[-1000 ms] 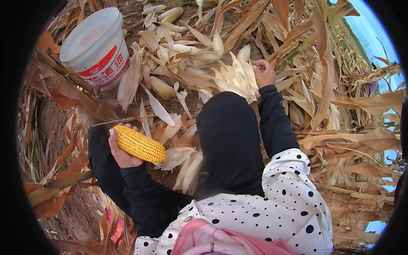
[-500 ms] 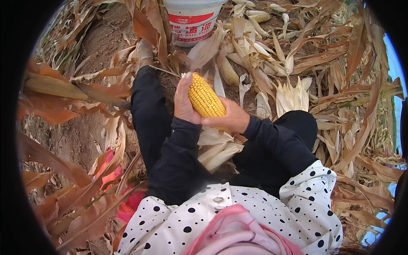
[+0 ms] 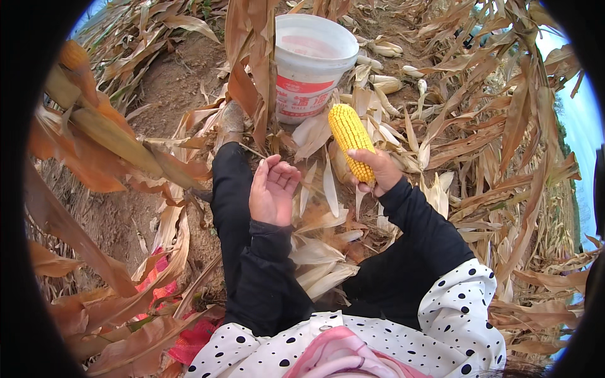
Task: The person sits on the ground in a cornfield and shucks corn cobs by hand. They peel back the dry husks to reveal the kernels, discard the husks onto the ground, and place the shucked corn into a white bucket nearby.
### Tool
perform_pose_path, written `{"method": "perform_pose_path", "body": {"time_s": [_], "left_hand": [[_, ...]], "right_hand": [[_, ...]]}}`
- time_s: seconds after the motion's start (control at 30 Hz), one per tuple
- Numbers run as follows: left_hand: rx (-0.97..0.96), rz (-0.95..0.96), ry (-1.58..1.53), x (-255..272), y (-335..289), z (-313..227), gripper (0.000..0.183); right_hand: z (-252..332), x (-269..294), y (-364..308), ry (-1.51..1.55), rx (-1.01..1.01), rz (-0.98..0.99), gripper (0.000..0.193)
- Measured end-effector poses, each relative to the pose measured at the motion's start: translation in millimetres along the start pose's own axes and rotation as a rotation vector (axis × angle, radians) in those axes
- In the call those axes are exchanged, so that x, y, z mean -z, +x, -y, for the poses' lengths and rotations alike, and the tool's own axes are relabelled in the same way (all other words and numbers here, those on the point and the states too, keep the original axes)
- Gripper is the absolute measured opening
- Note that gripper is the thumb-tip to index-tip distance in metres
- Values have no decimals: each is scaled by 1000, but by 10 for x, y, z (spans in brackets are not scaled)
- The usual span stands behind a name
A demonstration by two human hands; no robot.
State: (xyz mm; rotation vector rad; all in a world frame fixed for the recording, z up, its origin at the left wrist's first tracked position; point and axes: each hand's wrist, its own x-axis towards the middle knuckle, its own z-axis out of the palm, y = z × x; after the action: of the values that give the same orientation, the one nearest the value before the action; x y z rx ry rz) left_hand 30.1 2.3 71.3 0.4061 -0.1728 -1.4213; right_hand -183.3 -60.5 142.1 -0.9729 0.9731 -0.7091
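A bare yellow ear of corn (image 3: 348, 133) is gripped near its lower end by my right hand (image 3: 378, 169), its other end pointing up toward the bucket. My left hand (image 3: 273, 192) is apart from the corn, palm up, its fingers loosely curled with nothing in them. Beyond both hands stands a white plastic bucket (image 3: 345, 63) with a red and white label; its inside shows pale walls. Stripped pale husks (image 3: 321, 255) lie on the ground between my legs, below the hands.
Tall dry corn stalks and brown leaves (image 3: 242, 57) rise beside the bucket's left. Several husk-covered ears (image 3: 386, 83) lie right of the bucket. A thick stalk (image 3: 120, 138) leans in from the left. Pink-red mesh cloth (image 3: 192, 340) lies at lower left, among leaves.
My left hand has let go of the corn and moved apart from it. The right hand has carried the ear to the right. More of the bucket shows as the view has shifted.
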Motion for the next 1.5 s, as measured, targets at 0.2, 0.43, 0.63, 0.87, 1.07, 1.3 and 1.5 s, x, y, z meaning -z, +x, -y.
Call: {"method": "perform_pose_path", "body": {"time_s": [0.2, 0.43, 0.63, 0.87, 1.07, 1.3, 1.5], "left_hand": [[61, 24, -118, 88, 56, -23, 23], [89, 9, -193, 65, 28, -78, 20], [213, -10, -266, 19, 25, 47, 22], [309, -102, -189, -98, -18, 166, 20], [330, -95, -186, -53, -11, 197, 21], [302, -69, -157, 29, 18, 207, 20], [238, -53, -109, 170, 58, 224, 19]], "right_hand": [[1311, -148, 1086, 123, 652, 150, 34], [-11, 741, 1562, 19, 391, -318, 19], [-1987, 1838, 1753, -859, -141, -799, 41], [-2385, 1597, 1678, -1206, -542, -711, 52], [-2381, 1540, 1586, -1231, -536, -552, 38], [-2240, 1557, 1713, -1030, -190, -333, 27], [-1140, 1318, 1655, -309, 7, -257, 21]]}}
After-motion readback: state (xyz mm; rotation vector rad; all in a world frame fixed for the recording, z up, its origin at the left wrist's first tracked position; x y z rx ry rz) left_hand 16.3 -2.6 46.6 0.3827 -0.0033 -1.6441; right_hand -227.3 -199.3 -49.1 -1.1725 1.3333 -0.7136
